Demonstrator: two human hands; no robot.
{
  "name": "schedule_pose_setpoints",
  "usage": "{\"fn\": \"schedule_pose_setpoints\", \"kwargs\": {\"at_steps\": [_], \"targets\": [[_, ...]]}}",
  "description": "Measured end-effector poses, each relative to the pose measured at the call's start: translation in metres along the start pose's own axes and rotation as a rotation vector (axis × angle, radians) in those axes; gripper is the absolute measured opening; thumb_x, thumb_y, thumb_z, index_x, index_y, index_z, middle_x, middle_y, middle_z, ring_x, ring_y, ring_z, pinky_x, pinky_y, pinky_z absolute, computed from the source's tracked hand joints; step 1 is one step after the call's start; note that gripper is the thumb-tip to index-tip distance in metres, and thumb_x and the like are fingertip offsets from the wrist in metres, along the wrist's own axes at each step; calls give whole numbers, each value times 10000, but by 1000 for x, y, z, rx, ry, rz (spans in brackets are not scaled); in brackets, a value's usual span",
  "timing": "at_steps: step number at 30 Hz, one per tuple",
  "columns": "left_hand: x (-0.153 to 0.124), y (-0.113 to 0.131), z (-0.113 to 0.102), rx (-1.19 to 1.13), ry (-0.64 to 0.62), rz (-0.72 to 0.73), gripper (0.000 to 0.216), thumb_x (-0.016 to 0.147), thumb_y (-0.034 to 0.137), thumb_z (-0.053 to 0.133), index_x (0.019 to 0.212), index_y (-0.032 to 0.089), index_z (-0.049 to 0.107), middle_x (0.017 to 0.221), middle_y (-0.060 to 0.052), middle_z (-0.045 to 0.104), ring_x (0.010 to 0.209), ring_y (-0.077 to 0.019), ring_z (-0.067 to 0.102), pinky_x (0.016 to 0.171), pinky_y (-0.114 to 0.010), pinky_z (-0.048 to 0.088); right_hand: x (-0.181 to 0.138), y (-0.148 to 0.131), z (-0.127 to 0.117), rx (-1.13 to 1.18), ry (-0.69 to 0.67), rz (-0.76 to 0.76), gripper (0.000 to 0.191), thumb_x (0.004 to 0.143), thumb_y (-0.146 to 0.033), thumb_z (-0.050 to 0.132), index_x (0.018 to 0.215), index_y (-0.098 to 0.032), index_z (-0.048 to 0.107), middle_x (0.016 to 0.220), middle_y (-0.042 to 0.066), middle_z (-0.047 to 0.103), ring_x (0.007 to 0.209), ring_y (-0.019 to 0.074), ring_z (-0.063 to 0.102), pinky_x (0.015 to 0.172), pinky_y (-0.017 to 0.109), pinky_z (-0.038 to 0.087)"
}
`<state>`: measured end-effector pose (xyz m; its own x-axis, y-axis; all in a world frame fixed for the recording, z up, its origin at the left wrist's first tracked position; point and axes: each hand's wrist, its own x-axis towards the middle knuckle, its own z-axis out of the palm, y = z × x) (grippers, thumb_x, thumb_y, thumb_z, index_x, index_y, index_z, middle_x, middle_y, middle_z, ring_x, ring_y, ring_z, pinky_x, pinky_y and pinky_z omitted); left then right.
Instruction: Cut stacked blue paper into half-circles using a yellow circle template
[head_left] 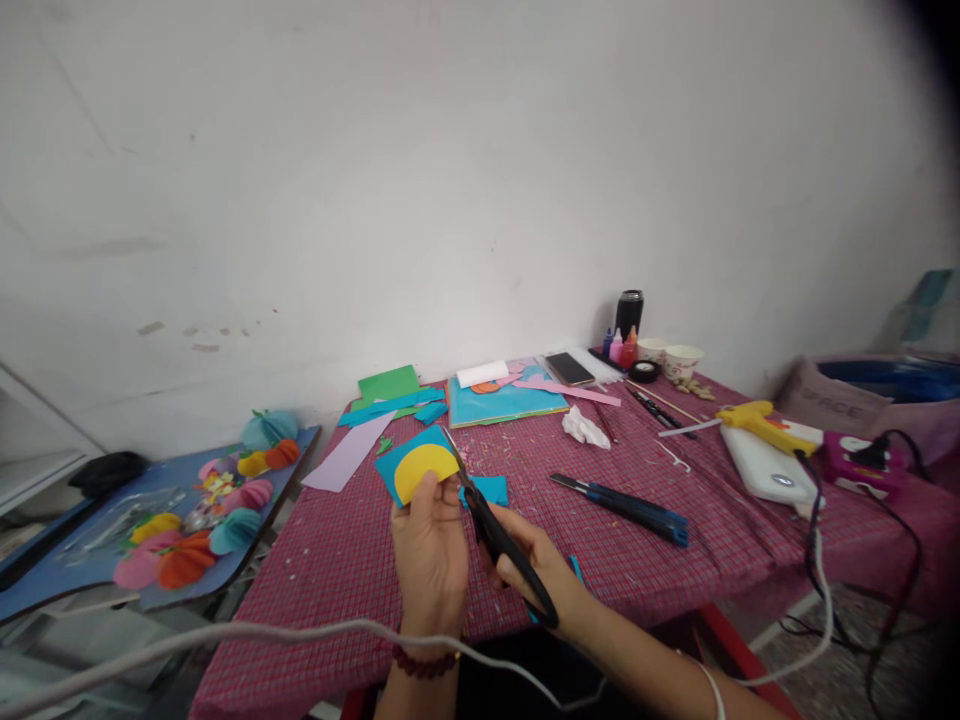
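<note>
My left hand (433, 545) is closed on a yellow paper half-round (422, 467) laid over a blue paper sheet (390, 469), pinching both near their lower edge. In my right hand (534, 562) is a pair of black-handled scissors (501, 540), its fingers around the handles. The scissor blades point up and to the left, at the right edge of the blue and yellow papers. Whether the blades touch the paper is hard to make out. Behind the scissors lies a blue paper scrap (491, 490).
A box cutter (630, 508) lies to the right on the checked tablecloth (337, 580). Beyond are a crumpled tissue (585, 428), stacked coloured paper (510, 405) and a phone (570, 368). A yellow glue gun (769, 428) rests far right; a white cable (300, 632) crosses the foreground.
</note>
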<state>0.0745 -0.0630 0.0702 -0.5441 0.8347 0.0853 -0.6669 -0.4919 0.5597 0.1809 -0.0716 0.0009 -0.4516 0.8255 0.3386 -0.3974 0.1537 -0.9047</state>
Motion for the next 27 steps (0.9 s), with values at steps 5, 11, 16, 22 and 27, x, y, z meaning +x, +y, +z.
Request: {"fn": "schedule_pose_setpoints", "kwargs": {"at_steps": [5, 11, 16, 22, 27], "targets": [[-1, -1, -1, 9, 9, -16, 105, 679, 120, 699, 756, 170, 649, 760, 18, 686, 707, -95, 639, 740, -230, 504, -1, 3, 2, 19, 29, -28, 628, 726, -564, 648, 1233, -207, 551, 795, 20, 501, 619, 99, 382, 538, 216, 366], [-2, -2, -1, 10, 30, -18, 104, 678, 116, 703, 750, 163, 644, 763, 14, 689, 710, -96, 640, 741, -234, 505, -2, 5, 0, 34, 31, -18, 657, 707, -570, 663, 1240, -204, 546, 801, 27, 512, 652, 117, 406, 595, 241, 393], [-2, -2, -2, 10, 31, -16, 109, 669, 115, 709, 746, 160, 647, 758, 12, 690, 716, -100, 646, 744, -235, 508, -2, 2, -1, 24, 30, -20, 635, 711, -574, 656, 1224, -215, 557, 806, 28, 510, 665, 122, 413, 602, 247, 396], [-1, -2, -1, 24, 17, -9, 107, 669, 107, 703, 743, 162, 649, 770, 9, 696, 714, -98, 646, 730, -231, 512, -2, 1, 0, -10, 50, -5, 679, 699, -603, 648, 1240, -204, 550, 797, 38, 518, 640, 125, 414, 597, 262, 414], [-1, -2, -2, 6, 27, -11, 134, 645, 90, 713, 744, 154, 649, 761, 7, 698, 697, -97, 644, 720, -227, 515, -1, -1, 1, -24, 53, -15, 623, 712, -561, 659, 1221, -213, 572, 817, 43, 553, 721, 154, 487, 721, 310, 450]]}}
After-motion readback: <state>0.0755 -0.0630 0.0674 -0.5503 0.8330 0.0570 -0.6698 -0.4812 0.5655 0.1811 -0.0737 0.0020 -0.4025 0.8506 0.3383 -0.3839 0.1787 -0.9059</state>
